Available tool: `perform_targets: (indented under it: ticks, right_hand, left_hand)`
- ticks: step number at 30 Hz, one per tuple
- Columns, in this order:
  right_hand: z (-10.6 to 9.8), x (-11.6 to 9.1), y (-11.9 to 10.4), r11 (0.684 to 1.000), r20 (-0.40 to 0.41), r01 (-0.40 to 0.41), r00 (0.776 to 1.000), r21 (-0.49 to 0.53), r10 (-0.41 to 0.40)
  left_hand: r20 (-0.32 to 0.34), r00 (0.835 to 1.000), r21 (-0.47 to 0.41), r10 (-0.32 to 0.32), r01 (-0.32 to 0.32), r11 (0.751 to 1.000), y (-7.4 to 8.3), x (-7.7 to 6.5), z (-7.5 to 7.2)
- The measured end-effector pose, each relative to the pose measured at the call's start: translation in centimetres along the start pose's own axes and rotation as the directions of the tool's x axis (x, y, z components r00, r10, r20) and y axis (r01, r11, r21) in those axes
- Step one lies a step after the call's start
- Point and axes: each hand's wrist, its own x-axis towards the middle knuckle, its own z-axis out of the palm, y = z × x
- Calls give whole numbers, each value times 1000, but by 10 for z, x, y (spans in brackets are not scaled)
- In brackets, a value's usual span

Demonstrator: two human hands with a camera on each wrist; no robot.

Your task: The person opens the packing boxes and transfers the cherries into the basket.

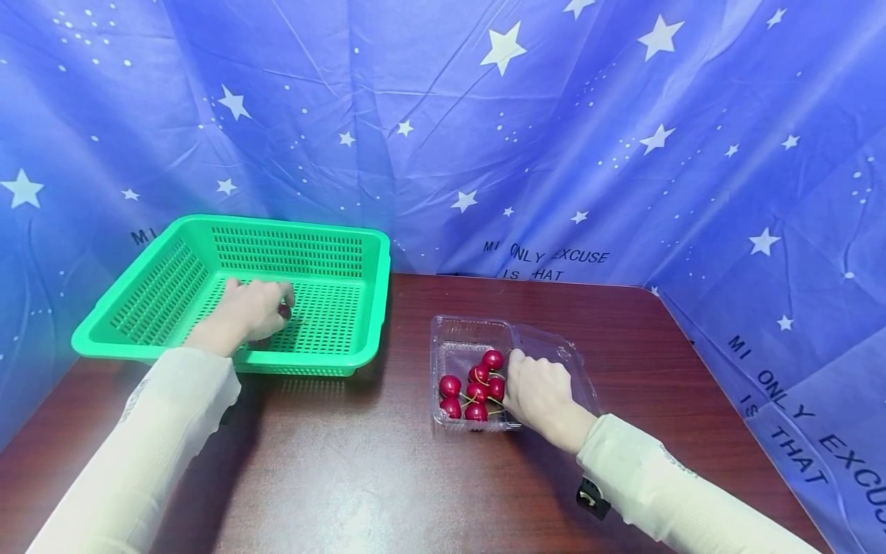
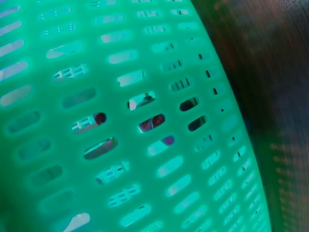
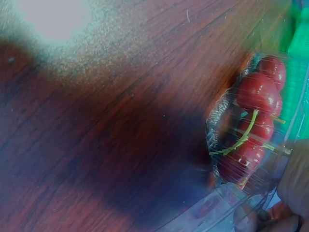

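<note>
Green plastic basket point(image 1: 311, 358) sits left on the brown table point(image 1: 346, 477) in the head view, left hand point(image 1: 249, 306) reaching in over its near rim, fingers curled down round a dark red cherry point(image 1: 284, 311) above the slotted floor. Right of it, a clear box point(image 1: 457, 354) holds the other cherries point(image 1: 477, 392), red with thin stems, lid point(image 1: 564, 346) folded out to the right; right hand point(image 1: 541, 388) grips the box's right edge, fingers closed tight. Starry blue curtain point(image 1: 415, 69) behind. Left wrist view: basket's slotted wall point(image 2: 99, 67) fills most of it, dark red bits showing through a few slots (grip can't be judged from this one). Right wrist view: cherries bunched behind the clear wall, thumb and fingers pinching the plastic at lower right.
</note>
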Motion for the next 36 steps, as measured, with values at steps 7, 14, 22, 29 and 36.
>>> perform_targets:
  ticks: [7,14,22,29,36]
  right_hand:
    - [0,-1,1,1000,14,-1,1000,2,1]
    - [1,-1,1,1000,19,-2,1000,8,2]
    - [0,0,1,1000,29,-4,1000,3,3]
    - [0,0,1,1000,19,5,1000,2,-5]
    - [0,0,1,1000,10,8,1000,0,-8]
  left_hand:
    - [25,1000,4,-17,17,1000,2,0,1]
    - [25,999,9,-21,21,1000,3,0,0]
    - [47,998,12,-36,35,999,2,0,-1]
    - [14,1000,16,-20,19,1000,1,-1,0]
    - [12,1000,-5,-23,23,1000,3,1,-1]
